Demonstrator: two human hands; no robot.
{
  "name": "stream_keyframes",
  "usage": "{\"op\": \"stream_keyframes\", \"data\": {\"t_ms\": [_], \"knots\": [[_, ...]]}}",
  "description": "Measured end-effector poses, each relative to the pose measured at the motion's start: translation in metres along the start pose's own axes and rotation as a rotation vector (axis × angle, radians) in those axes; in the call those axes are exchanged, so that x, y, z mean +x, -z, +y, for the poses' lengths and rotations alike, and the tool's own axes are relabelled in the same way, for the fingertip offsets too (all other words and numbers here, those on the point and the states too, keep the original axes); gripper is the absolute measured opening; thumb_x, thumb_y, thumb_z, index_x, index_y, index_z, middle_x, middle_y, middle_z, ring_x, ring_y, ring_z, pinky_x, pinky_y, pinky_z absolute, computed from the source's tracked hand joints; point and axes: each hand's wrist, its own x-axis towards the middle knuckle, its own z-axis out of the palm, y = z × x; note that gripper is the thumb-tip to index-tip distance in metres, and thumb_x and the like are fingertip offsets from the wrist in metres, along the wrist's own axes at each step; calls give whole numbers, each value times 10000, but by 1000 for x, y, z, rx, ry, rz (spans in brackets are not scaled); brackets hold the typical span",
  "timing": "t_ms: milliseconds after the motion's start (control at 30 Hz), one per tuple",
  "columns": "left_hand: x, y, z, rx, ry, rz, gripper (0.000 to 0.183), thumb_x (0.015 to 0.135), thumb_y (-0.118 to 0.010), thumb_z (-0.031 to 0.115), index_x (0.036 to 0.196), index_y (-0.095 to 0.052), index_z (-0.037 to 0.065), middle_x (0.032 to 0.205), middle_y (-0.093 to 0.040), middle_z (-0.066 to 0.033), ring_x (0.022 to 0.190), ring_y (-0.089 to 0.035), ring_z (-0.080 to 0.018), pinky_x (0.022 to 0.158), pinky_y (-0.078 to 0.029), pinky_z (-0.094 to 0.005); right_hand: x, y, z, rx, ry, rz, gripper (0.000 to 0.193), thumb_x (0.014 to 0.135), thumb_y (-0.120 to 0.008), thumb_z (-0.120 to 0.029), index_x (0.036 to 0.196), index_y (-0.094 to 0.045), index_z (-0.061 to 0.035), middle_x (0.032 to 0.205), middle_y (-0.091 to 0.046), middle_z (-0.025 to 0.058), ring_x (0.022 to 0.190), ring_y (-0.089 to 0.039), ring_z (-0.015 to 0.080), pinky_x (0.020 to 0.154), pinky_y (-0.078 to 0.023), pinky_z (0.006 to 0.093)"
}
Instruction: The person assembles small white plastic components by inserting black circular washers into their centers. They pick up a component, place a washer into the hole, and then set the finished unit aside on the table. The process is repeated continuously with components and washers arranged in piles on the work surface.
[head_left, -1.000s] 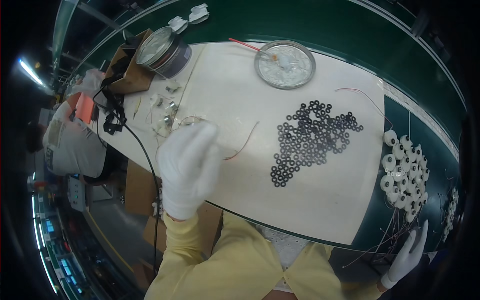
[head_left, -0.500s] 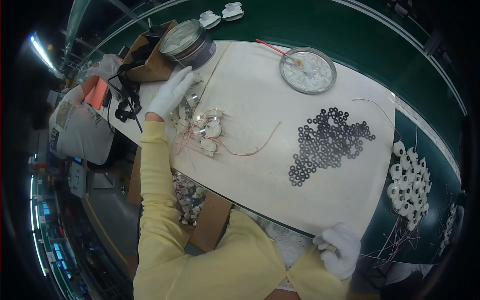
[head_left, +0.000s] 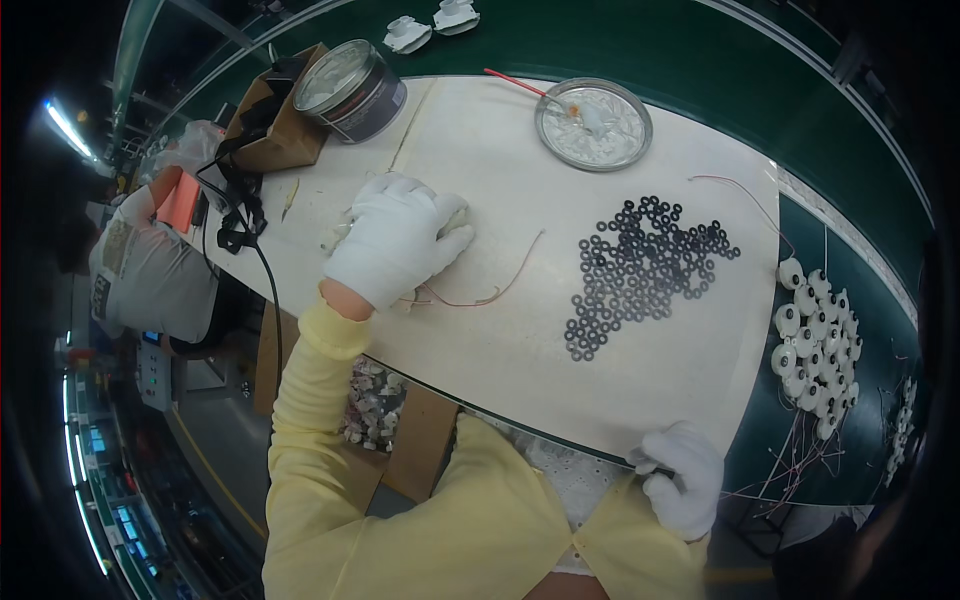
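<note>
Small pale parts [head_left: 338, 236] lie mostly hidden beneath the fabric-gloved left hand [head_left: 388, 235] on the smooth white worktop [head_left: 480, 365], a thin reddish wire [head_left: 492, 298] curving out beside it; whether that grip pinches one, I cannot tell. At the worktop's near edge, the right hand [head_left: 682, 482] curls, its grip half-rounded, any contents indistinct.

Small pale parts [head_left: 337, 237] are mostly covered by the gloved left hand [head_left: 390, 235] on the white tabletop [head_left: 490, 375]; whether any are gripped cannot be told. Another pale piece [head_left: 454, 210] is partly exposed beside the thumb. A thin reddish wire [head_left: 497, 293] is laid out rightward from beneath the hand, its far end curved away from the near table edge.
</note>
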Motion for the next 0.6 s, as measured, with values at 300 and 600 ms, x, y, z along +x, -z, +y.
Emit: {"op": "stream_keyframes", "data": {"t_ms": [300, 600], "knots": [[-38, 67, -9, -1120, -1, 497, 524, 779, -572, 0, 1300, -628, -6, 1167, -646, -113, 1042, -617, -215, 949, -469, -315, -1, 4, 5, 42, -1, -2, 367, 854, -749, -271, 1129, -713, -31, 792, -717, 52, 655, -644, 250, 662, -457, 351], [-84, 80, 12, 4233, 1082, -472, 260, 762, -728, 60, 992, -608, 62, 750, -647, -78, 622, -588, -142, 545, -444, -309, 5, 9, 7, 35, 48, -107, 385, 798, -773, -243, 1122, -721, -41, 705, -640, 23, 592, -578, 235, 609, -415, 353]]}}
